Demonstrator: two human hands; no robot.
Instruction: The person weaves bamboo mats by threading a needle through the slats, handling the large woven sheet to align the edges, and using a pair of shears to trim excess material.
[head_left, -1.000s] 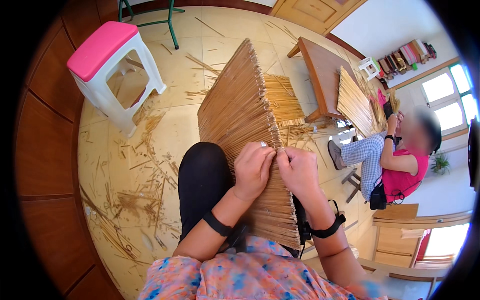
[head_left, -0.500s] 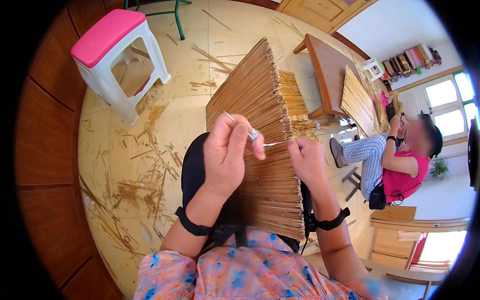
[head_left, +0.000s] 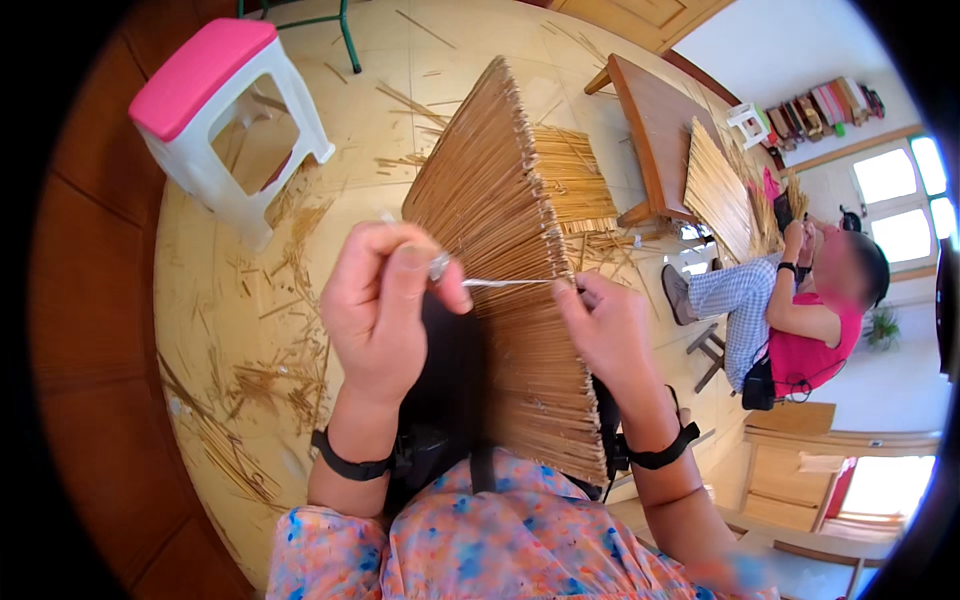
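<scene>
left hand (head_left: 380, 310): raised left of straw panel (head_left: 500, 200), curled on white thread (head_left: 505, 283) | right hand (head_left: 608, 325): bent at panel's right edge, grip unclear | hands apart

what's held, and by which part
The left hand holds the white thread at its visible left end; the right hand pinches the straw panel at its right edge.

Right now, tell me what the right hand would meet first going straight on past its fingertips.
Most likely the bound edge of the stalk panel: the right hand's fingertips sit right at it, beside the white thread, though depth leaves actual contact unclear.
</scene>
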